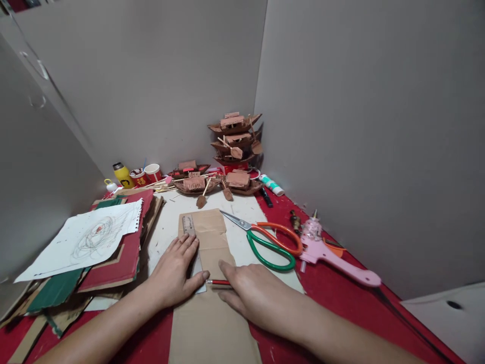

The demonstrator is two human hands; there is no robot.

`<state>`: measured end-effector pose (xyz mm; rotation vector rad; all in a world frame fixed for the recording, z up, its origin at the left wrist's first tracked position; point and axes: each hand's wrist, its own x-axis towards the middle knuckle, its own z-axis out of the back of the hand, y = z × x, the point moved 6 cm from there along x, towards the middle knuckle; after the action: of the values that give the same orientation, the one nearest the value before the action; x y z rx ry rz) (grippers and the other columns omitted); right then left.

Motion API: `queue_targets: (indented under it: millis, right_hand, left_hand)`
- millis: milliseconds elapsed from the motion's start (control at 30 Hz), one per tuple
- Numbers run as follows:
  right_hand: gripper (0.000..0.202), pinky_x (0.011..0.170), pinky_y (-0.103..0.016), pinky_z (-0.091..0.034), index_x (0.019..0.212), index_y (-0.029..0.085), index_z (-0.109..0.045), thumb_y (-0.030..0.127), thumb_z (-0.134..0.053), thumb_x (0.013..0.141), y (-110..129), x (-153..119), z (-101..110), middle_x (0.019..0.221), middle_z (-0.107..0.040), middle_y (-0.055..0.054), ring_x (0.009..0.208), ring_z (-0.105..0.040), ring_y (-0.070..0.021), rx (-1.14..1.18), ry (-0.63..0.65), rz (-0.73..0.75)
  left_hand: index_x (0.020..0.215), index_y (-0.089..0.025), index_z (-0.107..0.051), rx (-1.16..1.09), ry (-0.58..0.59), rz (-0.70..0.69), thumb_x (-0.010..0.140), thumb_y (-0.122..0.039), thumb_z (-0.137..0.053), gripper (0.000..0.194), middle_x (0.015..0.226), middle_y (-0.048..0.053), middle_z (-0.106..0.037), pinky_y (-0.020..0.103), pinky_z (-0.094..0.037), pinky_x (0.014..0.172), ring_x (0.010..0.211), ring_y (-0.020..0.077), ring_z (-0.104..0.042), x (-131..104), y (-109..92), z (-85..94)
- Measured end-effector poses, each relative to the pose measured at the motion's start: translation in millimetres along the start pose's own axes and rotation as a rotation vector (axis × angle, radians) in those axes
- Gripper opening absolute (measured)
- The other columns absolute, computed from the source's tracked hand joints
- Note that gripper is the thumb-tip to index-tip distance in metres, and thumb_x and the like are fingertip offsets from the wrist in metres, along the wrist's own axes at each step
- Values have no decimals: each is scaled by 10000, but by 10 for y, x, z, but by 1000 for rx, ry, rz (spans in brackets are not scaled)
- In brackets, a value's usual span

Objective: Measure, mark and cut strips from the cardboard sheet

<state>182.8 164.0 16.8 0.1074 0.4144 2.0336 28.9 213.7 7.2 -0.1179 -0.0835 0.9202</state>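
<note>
A long strip of brown cardboard (pixel 212 331) lies in front of me, running away toward the back of the table. On its left side rests a clear ruler (pixel 188 225), partly covered by my left hand (pixel 172 273). That hand lies flat across the ruler, thumb spread toward the right. My right hand (pixel 257 296) is closed around a red pencil (pixel 217 281), whose silver end points left at my left thumb. Large scissors (pixel 271 242) with one orange and one green handle lie with blades parted, their tip touching or close to the cardboard's upper right edge.
Small brown model boats (pixel 237 182) stand at the back, some stacked. A pink glue gun (pixel 341 260) lies right, its cord trailing forward. At left, a sketched paper sheet (pixel 91 237) tops piled cardboard. Paper cups (pixel 152 173) and a yellow bottle (pixel 122 176) stand behind. Grey walls enclose the table.
</note>
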Motion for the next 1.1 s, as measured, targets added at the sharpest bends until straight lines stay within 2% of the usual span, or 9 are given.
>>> queue_targets:
  millis: [167,333,467,600,800,933,1100]
  right_hand:
    - [368,571,-302,-403,1208,150,-574,345,-556,897,-6,11,-4,879,-753,-156,809,-729,-319,19,2,-5]
    - [420,606,-310,-442,1265,145,-556,341,-566,894,-3,17,18,933,-752,-175,849,-729,-325,40,38,-29]
    - [461,626,-339,-469,1303,124,-541,323,-567,888,-15,32,-4,935,-750,-187,861,-724,-353,65,89,-56]
    - [503,666,-357,-491,1348,132,-519,319,-568,884,-39,49,-26,1007,-741,-196,904,-716,-362,99,77,-66]
    - [544,704,-372,-508,1384,144,-500,319,-576,874,-54,65,-51,1046,-734,-196,935,-709,-372,123,91,-80]
    - [567,703,-370,-511,1405,155,-484,330,-569,873,-62,70,-67,1039,-736,-193,919,-713,-369,115,98,-87]
    - [595,738,-381,-522,1434,153,-452,339,-559,879,-74,64,-84,1058,-731,-195,940,-708,-370,115,115,-98]
  left_hand:
    - [1472,-72,-341,-95,67,-4,831,-366,-563,739,1554,182,-270,499,-263,1153,1442,302,-231,36,-4,30]
    - [1471,-92,-352,-117,57,-29,817,-305,-560,718,1549,164,-298,494,-269,1154,1438,293,-247,73,-1,50]
    - [1486,-83,-315,-104,57,-53,840,-307,-534,718,1564,157,-265,490,-236,1168,1454,284,-195,92,15,-29]
    - [1514,-121,-249,-105,51,-76,874,-338,-508,724,1582,134,-226,508,-199,1176,1464,278,-152,72,35,-101]
    - [1507,-139,-281,-100,15,-11,861,-353,-550,732,1595,210,-110,580,-201,1144,1462,354,-69,30,84,-137]
    - [1480,-109,-331,-101,-21,24,837,-349,-583,732,1568,254,-190,571,-230,1134,1450,371,-155,23,92,-132]
    - [1460,-150,-381,-114,-20,26,867,-389,-561,664,1571,221,-221,544,-250,1136,1441,349,-210,19,87,-121]
